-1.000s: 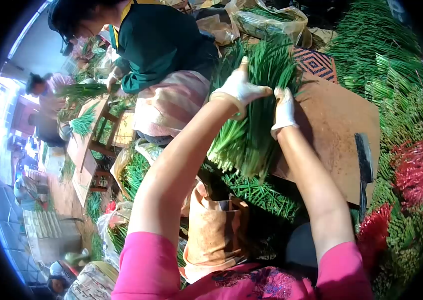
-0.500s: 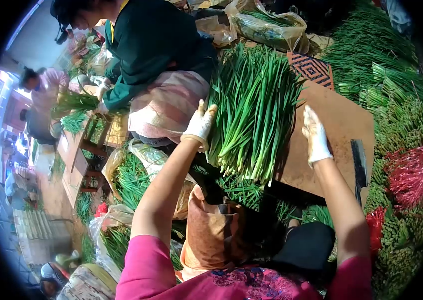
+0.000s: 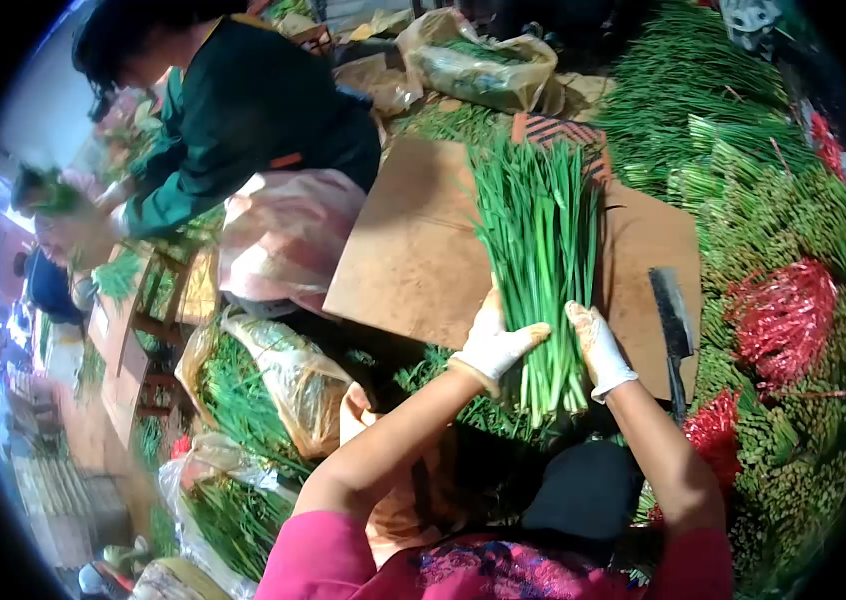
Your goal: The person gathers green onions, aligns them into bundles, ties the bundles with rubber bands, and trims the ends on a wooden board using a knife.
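A thick bunch of green chives (image 3: 540, 225) lies across the wooden board (image 3: 413, 230), its leaves pointing away and its pale stem ends hanging over the near edge. My left hand (image 3: 495, 342), in a white glove, wraps the bunch from the left near the stems, thumb laid over the top. From the right, my gloved right hand (image 3: 599, 350) closes against the bunch's side; its lower fingers are partly hidden. A dark-bladed knife (image 3: 672, 315) rests on the board's right side, handle toward me.
Tied chives (image 3: 793, 235) are heaped along the right, with red plastic strips (image 3: 781, 315) on them. A co-worker in a green top (image 3: 253, 110) sits close on the left. Plastic bags of greens (image 3: 283, 385) stand at lower left; another bag (image 3: 483, 65) lies beyond the board.
Both hands have come together around the chives; earlier they were spread wide. The bunch is narrower and gathered toward the board's right part, baring its left side. The view has shifted.
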`<state>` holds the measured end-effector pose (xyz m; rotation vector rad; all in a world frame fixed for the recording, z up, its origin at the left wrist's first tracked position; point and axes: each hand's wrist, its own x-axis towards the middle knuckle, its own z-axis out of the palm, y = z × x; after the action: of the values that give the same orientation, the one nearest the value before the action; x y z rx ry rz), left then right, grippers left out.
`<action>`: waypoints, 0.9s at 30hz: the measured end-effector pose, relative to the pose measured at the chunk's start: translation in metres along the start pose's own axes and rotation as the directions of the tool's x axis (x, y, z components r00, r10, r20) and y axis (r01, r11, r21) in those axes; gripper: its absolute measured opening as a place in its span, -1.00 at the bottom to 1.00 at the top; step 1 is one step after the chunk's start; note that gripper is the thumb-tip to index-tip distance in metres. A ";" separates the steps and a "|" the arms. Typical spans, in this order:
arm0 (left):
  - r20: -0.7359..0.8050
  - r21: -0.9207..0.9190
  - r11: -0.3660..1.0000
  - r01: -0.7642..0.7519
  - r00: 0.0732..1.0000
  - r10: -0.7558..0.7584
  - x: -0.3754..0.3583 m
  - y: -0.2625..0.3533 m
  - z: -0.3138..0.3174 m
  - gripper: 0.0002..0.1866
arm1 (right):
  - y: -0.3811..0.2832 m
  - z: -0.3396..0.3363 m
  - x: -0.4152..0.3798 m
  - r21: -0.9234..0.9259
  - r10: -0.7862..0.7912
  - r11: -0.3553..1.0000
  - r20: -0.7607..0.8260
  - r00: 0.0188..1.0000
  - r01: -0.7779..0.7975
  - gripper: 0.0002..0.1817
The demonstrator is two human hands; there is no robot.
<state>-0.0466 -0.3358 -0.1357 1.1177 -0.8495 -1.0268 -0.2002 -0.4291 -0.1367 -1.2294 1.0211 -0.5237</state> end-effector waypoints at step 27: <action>0.706 0.702 0.169 -0.692 0.641 -0.302 0.053 0.043 0.067 -0.42 | -0.140 -0.043 0.070 -0.737 -0.565 0.361 0.315 0.763 0.572 -0.80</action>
<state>-0.0825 -0.4012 -0.0754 1.5105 -2.6332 -0.4905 -0.1772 -0.5493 -0.0302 -2.4928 0.7906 -0.5953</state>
